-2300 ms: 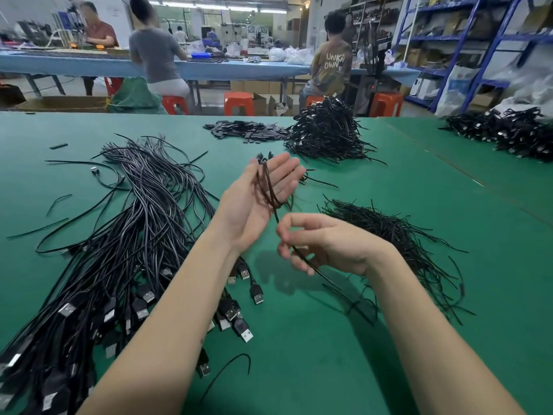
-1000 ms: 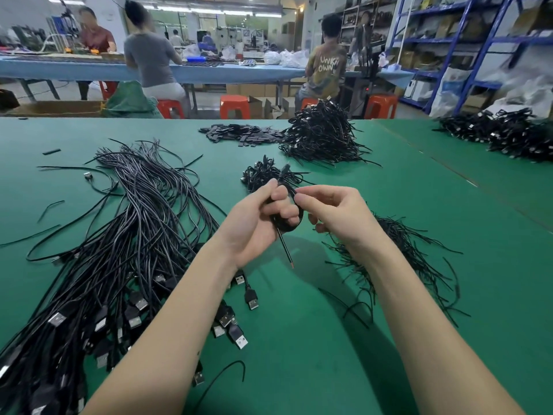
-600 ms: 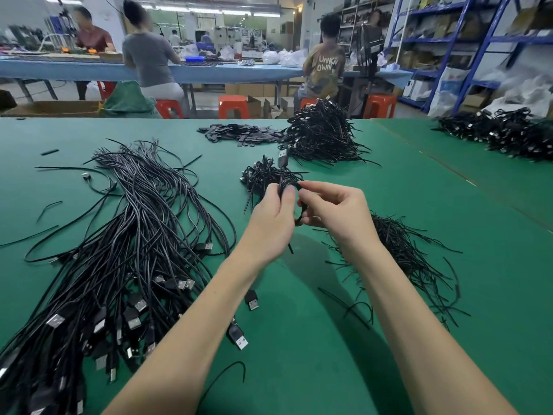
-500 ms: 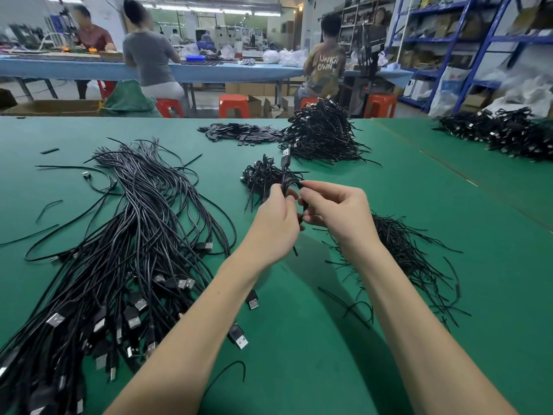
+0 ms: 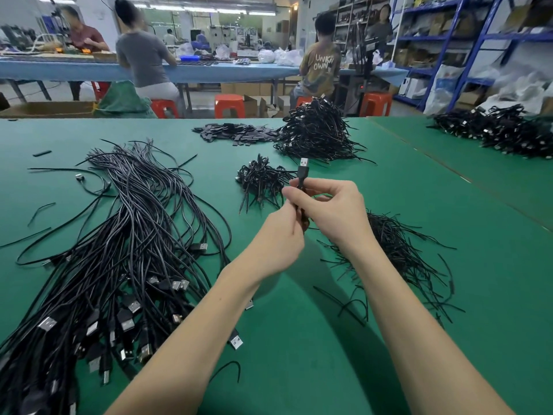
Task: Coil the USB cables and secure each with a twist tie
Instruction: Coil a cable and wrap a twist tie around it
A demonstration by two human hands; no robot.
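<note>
A coiled USB cable (image 5: 301, 187), plug end pointing up, is pinched between both hands above the green surface (image 5: 449, 205). The left hand (image 5: 279, 238) and right hand (image 5: 332, 211) have fingers curled tight on it. Left of the fingers sprawl loose cables (image 5: 125, 250); right lie twist ties (image 5: 398, 253); just beyond sits a small bundle (image 5: 260, 178), farther off a tall heap (image 5: 314, 133).

Only legible text was "UNKN OWN", white letters on the back of a seated person's shirt (image 5: 321, 65), far centre-right.
</note>
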